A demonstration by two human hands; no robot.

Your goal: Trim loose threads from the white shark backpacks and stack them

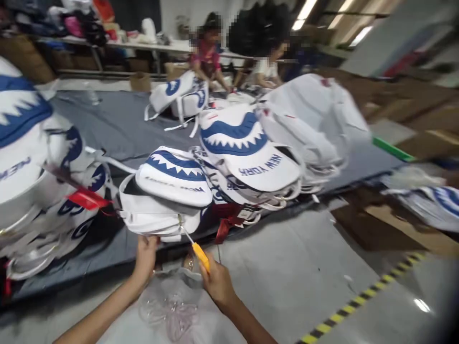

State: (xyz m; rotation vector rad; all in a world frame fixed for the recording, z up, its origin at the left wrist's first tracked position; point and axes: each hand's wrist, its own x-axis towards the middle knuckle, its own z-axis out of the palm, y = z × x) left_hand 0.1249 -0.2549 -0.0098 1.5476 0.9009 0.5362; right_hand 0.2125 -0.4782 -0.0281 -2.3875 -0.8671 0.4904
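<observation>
Both hands reach forward: the left hand (145, 258) grips the near edge of a white backpack (165, 198) on the grey table (114, 124), while the right hand (217, 282) pinches an orange-handled tool (198, 253), seemingly touching it.

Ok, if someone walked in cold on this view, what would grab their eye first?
Most likely the white backpacks with blue shark-mouth prints, heaped along the grey mat; one marked NEW YORK tops the middle pile. Next, at the bottom centre, the right hand holds a yellow-handled tool to the front backpack, which the left hand grips from below. A red hang tag stands out on the left pile.
</observation>
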